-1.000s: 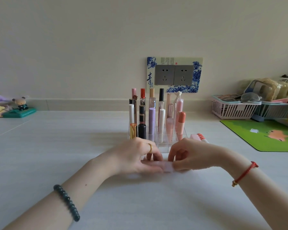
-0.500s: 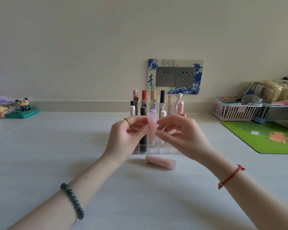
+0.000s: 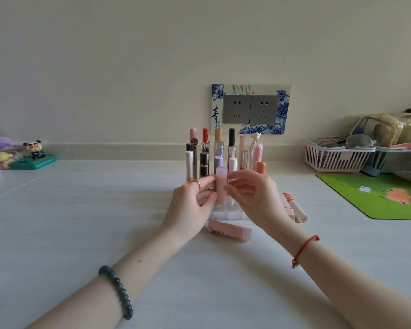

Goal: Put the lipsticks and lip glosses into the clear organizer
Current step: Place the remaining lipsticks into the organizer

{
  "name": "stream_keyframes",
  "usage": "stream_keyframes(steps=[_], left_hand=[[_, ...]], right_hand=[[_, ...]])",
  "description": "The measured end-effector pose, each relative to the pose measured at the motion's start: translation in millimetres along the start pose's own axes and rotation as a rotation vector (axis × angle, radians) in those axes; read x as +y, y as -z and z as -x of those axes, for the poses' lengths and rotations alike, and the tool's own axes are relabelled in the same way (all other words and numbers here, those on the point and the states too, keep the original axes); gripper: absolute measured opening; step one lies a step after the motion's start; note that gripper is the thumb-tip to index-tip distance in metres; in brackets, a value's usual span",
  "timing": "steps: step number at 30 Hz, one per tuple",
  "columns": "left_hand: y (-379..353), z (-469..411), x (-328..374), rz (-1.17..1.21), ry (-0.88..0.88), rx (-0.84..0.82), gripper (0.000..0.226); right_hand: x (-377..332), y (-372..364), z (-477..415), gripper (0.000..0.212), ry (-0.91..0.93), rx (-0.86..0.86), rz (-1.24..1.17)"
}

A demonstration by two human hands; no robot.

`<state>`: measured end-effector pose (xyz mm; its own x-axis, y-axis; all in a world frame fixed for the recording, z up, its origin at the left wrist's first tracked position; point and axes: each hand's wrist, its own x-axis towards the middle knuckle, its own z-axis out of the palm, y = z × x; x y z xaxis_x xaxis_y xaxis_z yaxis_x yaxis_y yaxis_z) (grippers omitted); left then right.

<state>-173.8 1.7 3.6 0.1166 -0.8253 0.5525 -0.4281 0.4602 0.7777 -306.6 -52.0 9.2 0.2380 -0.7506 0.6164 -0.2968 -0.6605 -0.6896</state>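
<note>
Across the white table (image 3: 81,233), little has shifted in the last half second: my left hand (image 3: 190,205) and right hand (image 3: 249,198) have eased the pale pink tube (image 3: 221,185) slightly lower, upright over the front row of the clear organizer (image 3: 230,213). Both grips are pinched on it; I judge it nearly slotted. Close behind my wrists, a pink lipstick (image 3: 230,230) lies flat, its small print unreadable. On the wall socket surround (image 3: 216,115), one large blue character reads 青.
</note>
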Motion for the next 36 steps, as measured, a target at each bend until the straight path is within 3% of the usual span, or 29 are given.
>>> stream_keyframes(steps=[19,29,36], left_hand=[[-2,6,-5,-0.148,0.033,-0.026,0.038],[2,5,0,-0.2,0.033,0.042,0.034],[14,1,7,-0.224,-0.085,0.122,0.019]], right_hand=[[3,-4,9,0.021,-0.008,-0.035,0.23],[2,-3,8,0.019,0.012,-0.065,0.311],[-3,15,-1,0.016,0.067,-0.037,0.265]])
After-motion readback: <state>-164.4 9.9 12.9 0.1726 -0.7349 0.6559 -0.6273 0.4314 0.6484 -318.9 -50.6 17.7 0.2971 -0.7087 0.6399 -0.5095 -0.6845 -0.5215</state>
